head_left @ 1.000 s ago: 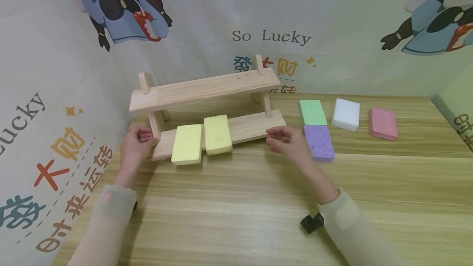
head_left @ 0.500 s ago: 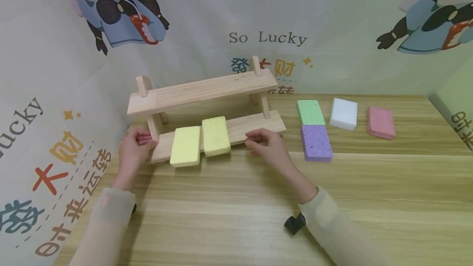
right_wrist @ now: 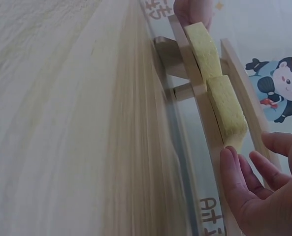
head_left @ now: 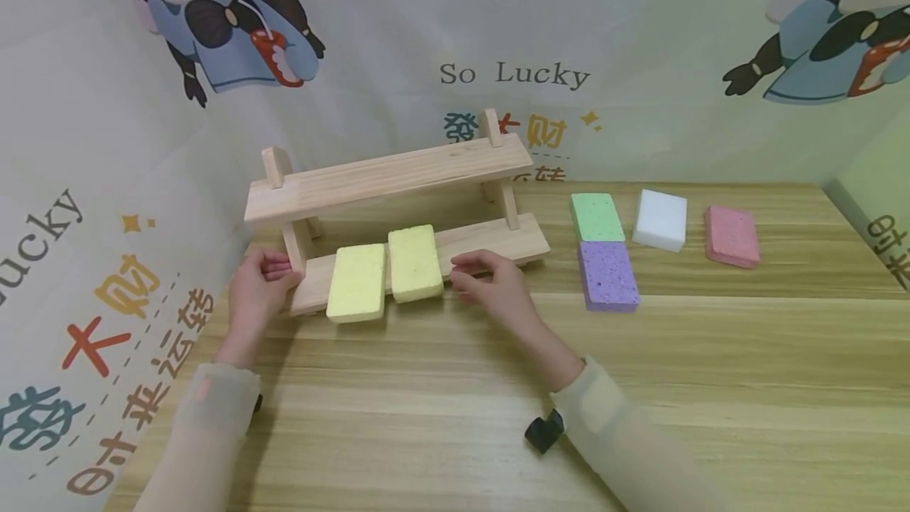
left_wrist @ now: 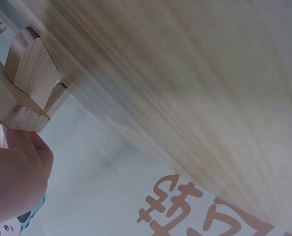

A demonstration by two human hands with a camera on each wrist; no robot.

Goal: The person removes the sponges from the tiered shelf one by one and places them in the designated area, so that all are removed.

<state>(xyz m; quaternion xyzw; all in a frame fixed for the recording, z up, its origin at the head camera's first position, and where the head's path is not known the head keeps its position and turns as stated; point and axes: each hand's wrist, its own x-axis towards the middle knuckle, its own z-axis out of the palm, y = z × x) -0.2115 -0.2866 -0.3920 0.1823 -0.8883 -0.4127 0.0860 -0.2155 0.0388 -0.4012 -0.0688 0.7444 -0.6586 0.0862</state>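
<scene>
A two-tier wooden rack (head_left: pixel 387 176) stands at the left of the table, slightly angled. On its lower board lie two yellow sponges side by side, the left one (head_left: pixel 357 283) and the right one (head_left: pixel 415 263), both jutting past the front edge. My left hand (head_left: pixel 259 287) grips the left end of the lower board; the left wrist view shows fingers (left_wrist: pixel 30 147) at the board's end (left_wrist: pixel 25 115). My right hand (head_left: pixel 501 291) hovers at the front edge of that board, just right of the right sponge. In the right wrist view its fingers are parted, holding nothing.
Right of the rack, a green sponge (head_left: pixel 597 217) lies directly behind a purple sponge (head_left: pixel 609 275). Farther right are a white block (head_left: pixel 660 220) and a pink sponge (head_left: pixel 732 235). A printed cloth backdrop (head_left: pixel 398 30) rises behind and left of the table.
My right hand has moved left along the lower board's front edge, from near its right end to beside the right yellow sponge. My left hand keeps its hold on the rack.
</scene>
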